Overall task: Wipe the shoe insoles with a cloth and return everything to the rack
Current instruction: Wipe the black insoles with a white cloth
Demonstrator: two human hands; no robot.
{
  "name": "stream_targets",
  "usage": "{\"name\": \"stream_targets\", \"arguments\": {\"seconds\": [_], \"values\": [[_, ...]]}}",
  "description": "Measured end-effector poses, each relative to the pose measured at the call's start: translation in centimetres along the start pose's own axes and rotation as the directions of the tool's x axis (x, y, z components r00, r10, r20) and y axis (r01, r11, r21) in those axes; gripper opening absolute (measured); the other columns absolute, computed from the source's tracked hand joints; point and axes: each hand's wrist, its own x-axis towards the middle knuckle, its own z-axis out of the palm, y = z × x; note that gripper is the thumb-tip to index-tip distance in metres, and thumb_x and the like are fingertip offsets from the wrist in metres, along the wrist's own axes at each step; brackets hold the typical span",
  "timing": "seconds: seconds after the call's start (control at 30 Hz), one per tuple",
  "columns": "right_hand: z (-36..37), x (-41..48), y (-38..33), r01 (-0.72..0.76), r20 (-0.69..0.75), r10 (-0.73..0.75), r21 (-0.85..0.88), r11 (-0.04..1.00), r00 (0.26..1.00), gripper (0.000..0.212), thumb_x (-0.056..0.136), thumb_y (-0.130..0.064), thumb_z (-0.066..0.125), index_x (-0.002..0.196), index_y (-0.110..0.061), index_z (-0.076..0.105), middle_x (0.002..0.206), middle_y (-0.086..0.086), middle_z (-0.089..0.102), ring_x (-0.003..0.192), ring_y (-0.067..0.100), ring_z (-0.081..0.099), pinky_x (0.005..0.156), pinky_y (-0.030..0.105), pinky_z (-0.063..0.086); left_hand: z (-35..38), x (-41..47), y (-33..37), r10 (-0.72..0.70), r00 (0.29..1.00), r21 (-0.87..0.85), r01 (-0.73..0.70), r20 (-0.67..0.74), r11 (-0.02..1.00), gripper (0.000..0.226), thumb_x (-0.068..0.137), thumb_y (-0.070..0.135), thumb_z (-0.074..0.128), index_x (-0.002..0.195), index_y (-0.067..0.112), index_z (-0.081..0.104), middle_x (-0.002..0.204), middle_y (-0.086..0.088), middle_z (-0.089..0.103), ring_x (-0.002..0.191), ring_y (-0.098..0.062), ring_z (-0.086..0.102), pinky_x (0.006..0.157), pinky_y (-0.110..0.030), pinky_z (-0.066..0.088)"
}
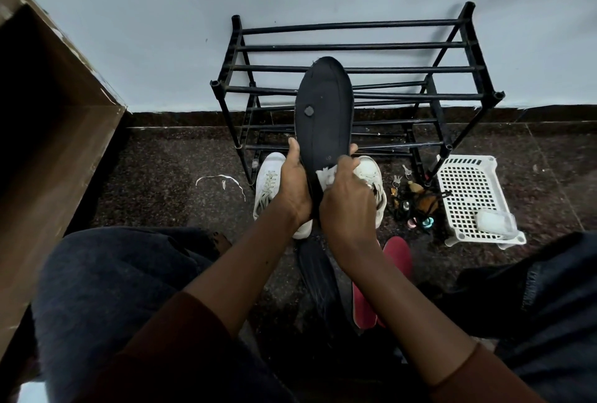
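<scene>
A black insole (pixel 324 111) stands upright in front of me, toe end up. My left hand (pixel 295 187) grips its heel end, thumb along the left edge. My right hand (pixel 347 202) holds a small white cloth (pixel 328 175) against the lower part of the insole. Behind it stands the black shoe rack (pixel 352 47), its bars bare. Two white sneakers (pixel 269 184) sit on the floor at the rack's foot, the right one (pixel 370 173) partly behind my hand. A second black insole (pixel 318 276) and a red insole (pixel 397 260) lie on the floor between my knees.
A white perforated basket (pixel 471 195) lies right of the rack with a clear container in it. Keys and small items (pixel 410 199) are scattered between sneaker and basket. A brown cardboard box (pixel 48 144) stands at the left. A white lace (pixel 223 181) lies on the dark floor.
</scene>
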Motion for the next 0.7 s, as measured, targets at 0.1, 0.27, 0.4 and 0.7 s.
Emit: {"name": "stream_targets", "arguments": {"seconds": [0.1,0.27,0.4,0.7], "values": [[0.2,-0.4,0.0,0.039,0.072,-0.048,0.124,0.992,0.996,0.022,0.080,0.009,0.047,0.097,0.001,0.058,0.083,0.023,0.065,0.077,0.038,0.060,0.059,0.032,0.032,-0.1,0.1,0.2,0.050,0.998,-0.002,-0.050,-0.050,0.999,0.088,0.089,0.073,0.014,0.120,0.005,0.060,0.113,-0.012,0.066,0.091,-0.024,0.068,0.082,-0.036,0.054],[0.9,-0.6,1.0,0.213,0.087,-0.237,0.226,0.951,0.968,0.021,0.062,0.008,0.053,0.070,-0.004,0.068,0.067,0.008,0.064,0.058,0.026,0.058,0.055,0.036,0.041,-0.4,0.3,0.4,0.070,0.994,0.011,-0.069,-0.085,0.998,0.093,0.088,0.074,0.012,0.094,0.006,0.076,0.103,-0.011,0.070,0.086,-0.023,0.069,0.075,-0.035,0.053],[0.5,-0.9,2.3,0.254,0.132,-0.289,0.230,0.939,0.948,0.020,0.061,0.005,0.057,0.070,-0.007,0.069,0.065,0.004,0.064,0.057,0.024,0.059,0.050,0.029,0.042,-0.8,0.5,0.7,0.063,0.992,0.000,-0.063,-0.107,0.998,0.095,0.087,0.075,0.012,0.100,0.004,0.074,0.112,-0.011,0.067,0.092,-0.022,0.068,0.072,-0.034,0.055],[-0.3,3.5,1.3,0.213,-0.004,-0.215,0.140,0.967,0.977,0.017,0.064,0.008,0.065,0.070,-0.006,0.071,0.066,0.007,0.069,0.060,0.026,0.062,0.063,0.033,0.037,0.0,-0.4,-0.4,0.041,0.999,0.101,-0.040,-0.007,0.994,0.068,0.095,0.055,0.036,0.126,-0.002,0.053,0.130,-0.021,0.051,0.124,-0.030,0.049,0.108,-0.040,0.037]]}}
